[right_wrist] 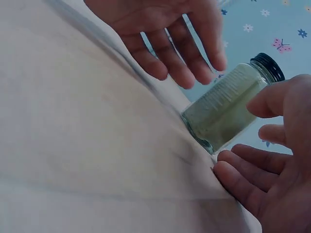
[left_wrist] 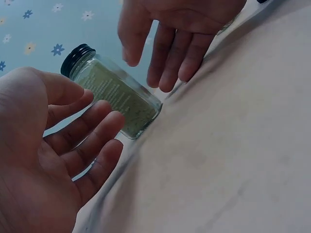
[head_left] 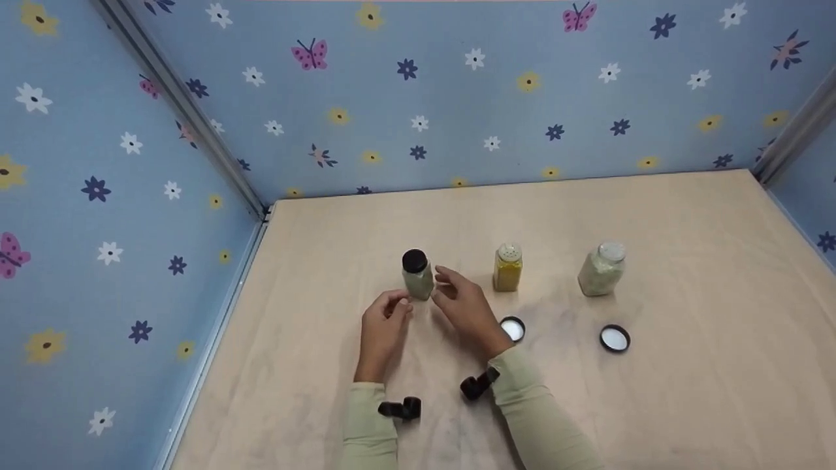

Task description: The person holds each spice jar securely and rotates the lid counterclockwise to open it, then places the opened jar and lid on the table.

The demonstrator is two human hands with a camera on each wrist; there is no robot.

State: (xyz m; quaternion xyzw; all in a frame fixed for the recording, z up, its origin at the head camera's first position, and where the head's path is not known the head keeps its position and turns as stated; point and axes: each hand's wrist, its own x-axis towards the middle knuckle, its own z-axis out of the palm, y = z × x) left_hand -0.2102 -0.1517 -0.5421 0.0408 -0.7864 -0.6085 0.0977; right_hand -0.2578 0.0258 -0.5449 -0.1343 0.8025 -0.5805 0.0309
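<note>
A glass spice jar [head_left: 418, 282] with a black screw lid [head_left: 414, 260] stands upright on the table, filled with something green and bearing printed white text. To its front left is my left hand [head_left: 384, 326], fingers loosely bent and holding nothing. My right hand [head_left: 465, 307] is at the jar's right side, fingers spread and slightly bent; in the right wrist view its thumb overlaps the jar [right_wrist: 223, 107], and I cannot tell whether it touches. Both palms face the jar in the left wrist view, where the lid [left_wrist: 77, 59] sits on it.
To the right stand an uncapped shaker jar of yellow spice [head_left: 507, 271] and a wider uncapped jar with pale green contents [head_left: 601, 271]. Two black lids, a nearer one [head_left: 513, 329] partly behind my right wrist and another lid [head_left: 614, 338], lie white side up. Patterned walls [head_left: 457, 98] enclose the table.
</note>
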